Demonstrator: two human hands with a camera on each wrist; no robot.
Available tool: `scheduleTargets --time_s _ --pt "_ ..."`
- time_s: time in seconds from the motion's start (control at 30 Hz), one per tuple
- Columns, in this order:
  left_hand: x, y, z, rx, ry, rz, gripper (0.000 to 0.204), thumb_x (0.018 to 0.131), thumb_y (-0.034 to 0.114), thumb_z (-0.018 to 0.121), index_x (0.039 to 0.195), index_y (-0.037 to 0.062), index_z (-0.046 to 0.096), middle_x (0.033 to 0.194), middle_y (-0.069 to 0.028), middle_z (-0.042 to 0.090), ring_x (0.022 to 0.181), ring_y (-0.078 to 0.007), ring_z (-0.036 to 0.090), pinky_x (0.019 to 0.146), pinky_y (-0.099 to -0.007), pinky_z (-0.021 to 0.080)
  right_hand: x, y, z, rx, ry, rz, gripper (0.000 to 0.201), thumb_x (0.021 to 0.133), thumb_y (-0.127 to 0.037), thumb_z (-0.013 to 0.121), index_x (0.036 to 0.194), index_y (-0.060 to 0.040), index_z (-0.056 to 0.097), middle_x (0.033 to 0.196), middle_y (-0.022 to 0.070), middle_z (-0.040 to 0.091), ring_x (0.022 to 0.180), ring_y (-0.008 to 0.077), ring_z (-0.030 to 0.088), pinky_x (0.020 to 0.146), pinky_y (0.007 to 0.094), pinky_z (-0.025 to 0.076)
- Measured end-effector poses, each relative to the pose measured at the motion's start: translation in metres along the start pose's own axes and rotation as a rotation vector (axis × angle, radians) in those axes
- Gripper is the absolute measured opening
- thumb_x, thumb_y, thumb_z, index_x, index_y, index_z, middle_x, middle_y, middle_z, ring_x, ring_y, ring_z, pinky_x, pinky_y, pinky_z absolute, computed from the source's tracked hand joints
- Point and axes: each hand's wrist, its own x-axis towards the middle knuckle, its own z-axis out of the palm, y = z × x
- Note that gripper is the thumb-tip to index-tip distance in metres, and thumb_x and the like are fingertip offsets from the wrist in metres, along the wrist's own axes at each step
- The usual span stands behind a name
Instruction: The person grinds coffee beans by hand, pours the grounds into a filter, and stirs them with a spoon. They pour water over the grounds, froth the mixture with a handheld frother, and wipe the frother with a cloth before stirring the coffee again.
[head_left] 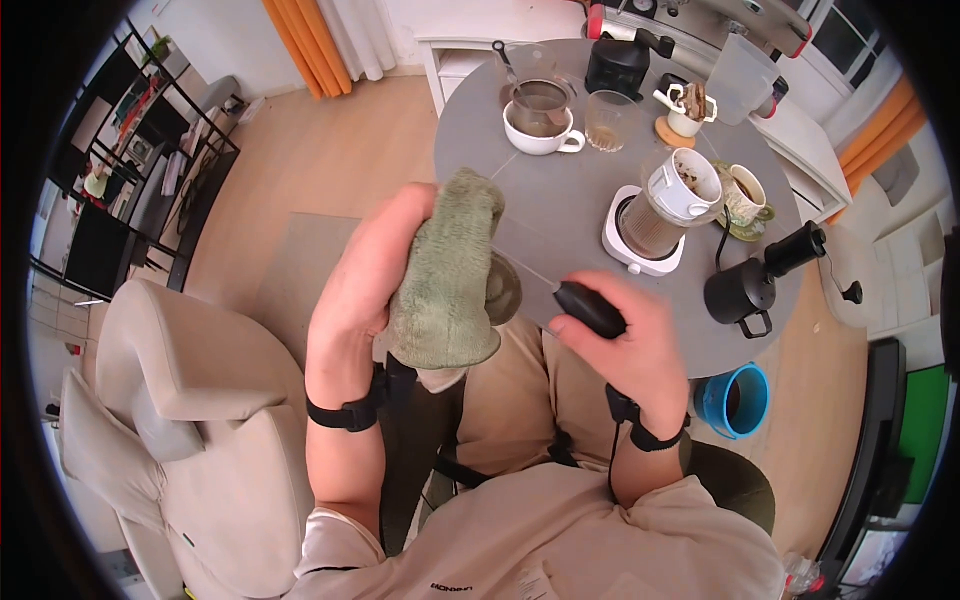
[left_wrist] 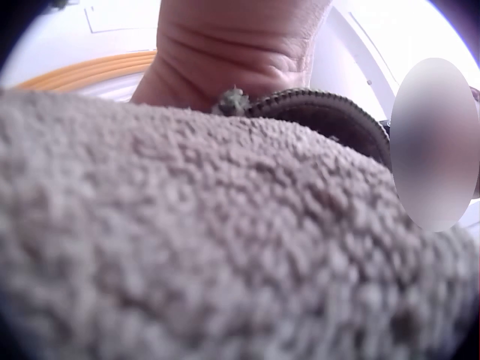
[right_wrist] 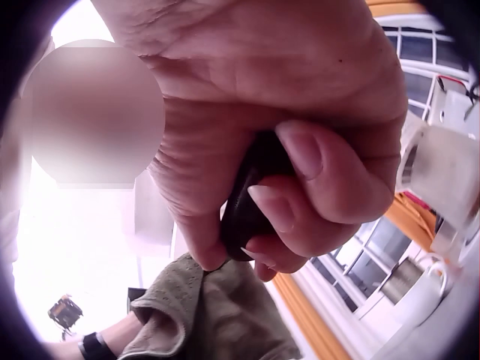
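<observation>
In the head view my left hand (head_left: 365, 265) grips a bunched green towel (head_left: 445, 290), which hides most of its fingers. The towel's fuzzy weave (left_wrist: 225, 232) fills most of the left wrist view, below bare skin. My right hand (head_left: 640, 340) curls round a black handle (head_left: 592, 310), its thumb along the near side. From that handle a thin shaft (head_left: 540, 279) runs toward the towel. The right wrist view shows curled fingertips (right_wrist: 281, 206) pressing the black handle (right_wrist: 251, 199), with the towel (right_wrist: 232, 315) just below.
On the round grey table (head_left: 550, 215) stand a white cup (head_left: 537, 140), a drinking glass (head_left: 608, 122), a white scale (head_left: 648, 262) bearing a glass server, a green-patterned cup (head_left: 745, 195) and a black pot (head_left: 740, 297). A blue bucket (head_left: 737, 400) stands beside the table; an armchair (head_left: 225, 350) is at left.
</observation>
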Motion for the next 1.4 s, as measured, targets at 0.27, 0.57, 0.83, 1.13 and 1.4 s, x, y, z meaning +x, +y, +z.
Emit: scheduleTargets --time_s 0.27,0.57,0.83,1.13,1.4 --pt "0.012 -0.023 0.040 -0.418 -0.002 0.095 0.043 0.111 0.038 0.052 0.124 0.0011 0.070 0.107 -0.0087 0.075 0.092 -0.0183 0.072 0.081 -0.0347 0.060 -0.003 0.002 -0.008 -0.135 0.140 -0.097 0.036 0.082 -0.015 0.088 0.114 -0.0055 0.074 0.101 0.0132 0.077 0.085 0.0301 0.075 0.076 0.0354 0.059" --pt "0.027 -0.024 0.045 -0.030 0.237 0.145 0.044 0.112 0.039 0.055 0.122 -0.0019 0.067 0.104 -0.0069 0.074 0.089 -0.0137 0.070 0.082 -0.0305 0.057 -0.014 0.017 -0.047 0.280 0.062 0.210 0.028 0.095 -0.008 0.079 0.119 -0.0009 0.069 0.091 -0.0026 0.068 0.081 0.0028 0.056 0.071 0.0219 0.047" --pt "0.038 -0.053 0.041 0.232 0.189 0.167 0.027 0.102 0.026 0.077 0.104 0.0002 0.070 0.092 0.0024 0.069 0.082 -0.0059 0.061 0.078 -0.0237 0.050 -0.019 0.019 -0.049 0.311 -0.068 0.338 0.027 0.097 -0.013 0.078 0.118 -0.0001 0.067 0.087 -0.0042 0.063 0.077 0.0028 0.049 0.066 0.0221 0.041" --pt "0.029 -0.045 0.049 0.745 0.420 0.392 0.051 0.098 0.035 0.080 0.071 0.0027 0.052 0.059 0.0004 0.046 0.060 -0.0066 0.039 0.054 -0.0290 0.033 -0.020 0.022 -0.066 0.163 -0.201 0.355 0.026 0.097 -0.018 0.078 0.114 -0.0014 0.069 0.082 -0.0035 0.060 0.074 0.0043 0.049 0.065 0.0244 0.043" --pt "0.021 -0.034 0.052 0.340 0.234 0.195 0.046 0.103 0.037 0.074 0.074 0.0015 0.072 0.062 0.0025 0.059 0.059 -0.0038 0.047 0.054 -0.0259 0.034 -0.028 0.023 -0.080 0.111 -0.414 0.311 0.029 0.097 -0.022 0.079 0.117 -0.0033 0.070 0.083 0.0005 0.064 0.077 0.0084 0.054 0.071 0.0272 0.049"
